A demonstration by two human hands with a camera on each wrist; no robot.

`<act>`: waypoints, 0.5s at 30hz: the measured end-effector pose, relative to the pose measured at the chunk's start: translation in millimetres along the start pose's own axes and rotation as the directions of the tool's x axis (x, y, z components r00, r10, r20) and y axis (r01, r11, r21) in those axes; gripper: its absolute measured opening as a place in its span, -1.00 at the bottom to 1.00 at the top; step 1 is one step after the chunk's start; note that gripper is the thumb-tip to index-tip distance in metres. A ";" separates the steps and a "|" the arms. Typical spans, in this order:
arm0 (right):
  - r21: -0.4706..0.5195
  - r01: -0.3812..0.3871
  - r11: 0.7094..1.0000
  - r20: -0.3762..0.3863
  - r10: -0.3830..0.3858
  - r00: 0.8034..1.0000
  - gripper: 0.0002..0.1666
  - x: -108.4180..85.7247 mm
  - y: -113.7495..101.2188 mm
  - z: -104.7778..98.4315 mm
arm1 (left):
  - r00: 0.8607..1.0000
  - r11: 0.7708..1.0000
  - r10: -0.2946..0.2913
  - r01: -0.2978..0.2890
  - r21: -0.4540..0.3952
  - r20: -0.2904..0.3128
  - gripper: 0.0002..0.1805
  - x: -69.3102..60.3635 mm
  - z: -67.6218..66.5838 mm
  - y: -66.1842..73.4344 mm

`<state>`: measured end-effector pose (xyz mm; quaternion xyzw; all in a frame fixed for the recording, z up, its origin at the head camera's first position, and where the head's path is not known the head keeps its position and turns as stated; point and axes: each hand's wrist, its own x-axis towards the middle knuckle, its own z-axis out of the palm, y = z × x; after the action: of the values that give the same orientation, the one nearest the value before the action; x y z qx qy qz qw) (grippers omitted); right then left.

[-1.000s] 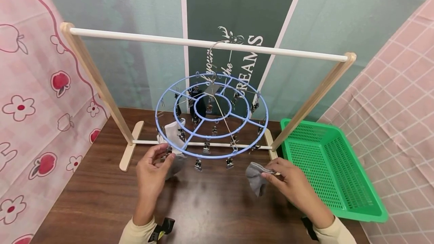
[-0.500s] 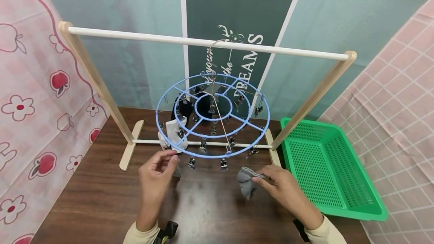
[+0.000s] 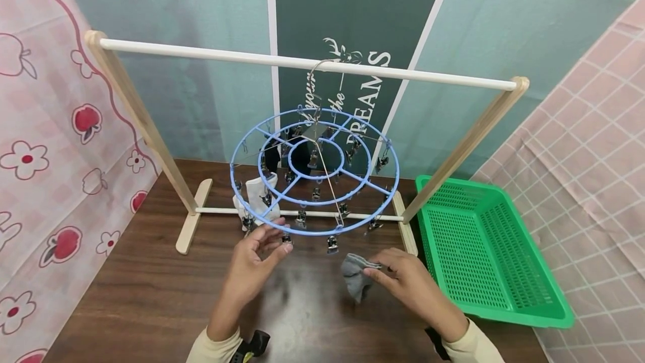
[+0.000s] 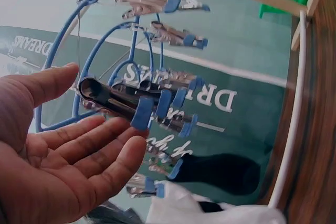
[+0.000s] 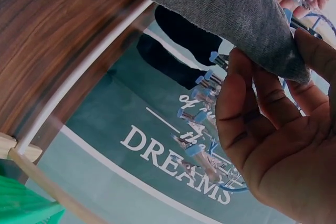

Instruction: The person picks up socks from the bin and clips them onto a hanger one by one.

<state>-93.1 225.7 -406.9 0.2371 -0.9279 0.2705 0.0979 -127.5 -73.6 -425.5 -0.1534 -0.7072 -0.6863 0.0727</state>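
A round blue clip hanger [image 3: 314, 234] hangs by its hook from the rack's white bar. My left hand [image 3: 252, 268] is at the hanger's near edge, its fingers and thumb loosely around a metal clip [image 4: 113, 100] with blue tips; in the left wrist view the thumb stands apart from the clip and the fingers lie beneath it. To the right, below the ring, my right hand [image 3: 410, 282] pinches a grey sock [image 3: 355, 278] between thumb and fingers. White socks [image 3: 257, 200] and black socks [image 5: 181, 38] hang from clips on the left and far parts.
The wooden rack [image 3: 453, 153] stands on a brown table [image 3: 136, 296]. On the right is a green basket [image 3: 468, 262]. Several unused clips [image 3: 332, 244] dangle around the ring. Behind is a green curtain [image 3: 191, 71] with printed words.
My left hand has moved right, from the clip at the grey sock on the left to the neighbouring clip. The right hand has carried its grey sock leftward, nearer the ring. The hanger has turned slightly.
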 end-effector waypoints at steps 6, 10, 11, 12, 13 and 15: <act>0.019 -0.019 1.000 0.031 0.019 0.999 -0.94 2.4 -2.5 3.7 | 0.998 0.998 0.004 -0.001 -0.055 0.057 -0.76 -1.2 4.7 -3.5; 0.039 -0.014 0.999 0.036 0.012 0.999 -0.94 4.2 -3.8 7.1 | 0.999 0.997 0.010 -0.007 -0.074 0.046 -0.78 -1.7 7.3 -3.8; 0.041 -0.010 0.999 0.037 0.008 0.999 -0.93 4.8 -4.2 8.1 | 0.999 0.997 0.009 -0.006 -0.080 0.043 -0.79 -1.7 7.6 -3.7; 0.046 -0.007 0.999 0.037 0.005 0.999 -0.92 5.5 -4.7 9.0 | 0.999 0.996 0.006 -0.002 -0.085 0.041 -0.79 -1.8 7.9 -3.7; 0.050 -0.006 0.999 0.036 0.004 0.999 -0.91 5.9 -5.3 10.1 | 0.999 0.996 0.005 -0.002 -0.085 0.042 -0.79 -1.9 8.2 -3.6; 0.061 -0.002 0.998 0.034 0.000 0.999 -0.92 6.6 -6.5 12.5 | 0.999 0.997 0.000 0.004 -0.083 0.047 -0.80 -2.0 8.6 -3.2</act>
<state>-96.3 211.5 -412.3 0.2441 -0.9209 0.2948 0.0745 -125.6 -65.4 -429.6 -0.1715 -0.6797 -0.7114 0.0489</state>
